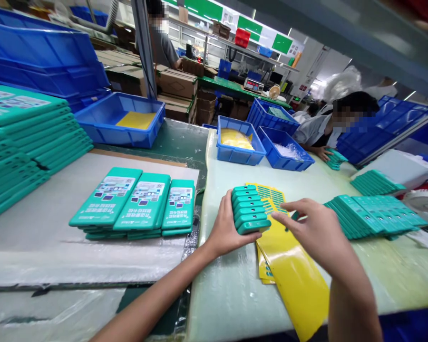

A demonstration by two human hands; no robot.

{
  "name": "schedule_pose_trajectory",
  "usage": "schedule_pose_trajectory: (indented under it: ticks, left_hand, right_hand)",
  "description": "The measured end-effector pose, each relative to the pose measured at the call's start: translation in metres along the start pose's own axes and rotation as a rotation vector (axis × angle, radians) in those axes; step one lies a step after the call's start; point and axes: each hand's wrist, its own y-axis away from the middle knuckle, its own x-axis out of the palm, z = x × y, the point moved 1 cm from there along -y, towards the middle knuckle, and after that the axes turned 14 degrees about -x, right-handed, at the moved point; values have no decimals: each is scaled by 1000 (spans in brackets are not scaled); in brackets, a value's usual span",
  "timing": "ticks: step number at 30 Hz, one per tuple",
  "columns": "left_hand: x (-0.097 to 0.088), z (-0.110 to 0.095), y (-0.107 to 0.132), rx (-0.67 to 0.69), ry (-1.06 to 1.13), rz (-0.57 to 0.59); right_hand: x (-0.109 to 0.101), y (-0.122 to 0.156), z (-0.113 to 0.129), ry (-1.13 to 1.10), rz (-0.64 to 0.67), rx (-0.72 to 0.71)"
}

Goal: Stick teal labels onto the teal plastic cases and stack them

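Observation:
My left hand [223, 230] is wrapped around a stack of teal cases [249, 209], their narrow ends with small dark slots turned toward me. Just right of the stack, my right hand [314, 223] has thumb and forefinger drawn together in a pinch. Anything between those fingertips is too small to make out; a dark teal bit shows behind them. Beneath both hands lie yellow sheets [296, 275], some carrying rows of teal strips.
Printed teal cases [139, 202] lie in short stacks at left, beside a tall teal pile [17, 152]. More teal cases [374, 213] lean in rows at right. Blue bins [240, 154] stand at the back. A co-worker [321, 128] handles teal pieces at far right.

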Motion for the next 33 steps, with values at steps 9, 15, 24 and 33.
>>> schedule_pose_trajectory:
  ticks: [9, 15, 24, 33]
  left_hand:
    - [1, 0, 0, 23, -8, -9]
    - [-1, -1, 0, 4, 27, -5]
    - [-3, 3, 1, -23, 35, 7]
    - [-4, 3, 2, -36, 2, 7]
  right_hand:
    - [-13, 5, 2, -414, -282, -107]
    - [20, 7, 21, -439, -132, 37]
    - [31, -8, 26, -436, -6, 67]
    - [24, -12, 38, -430, 75, 116]
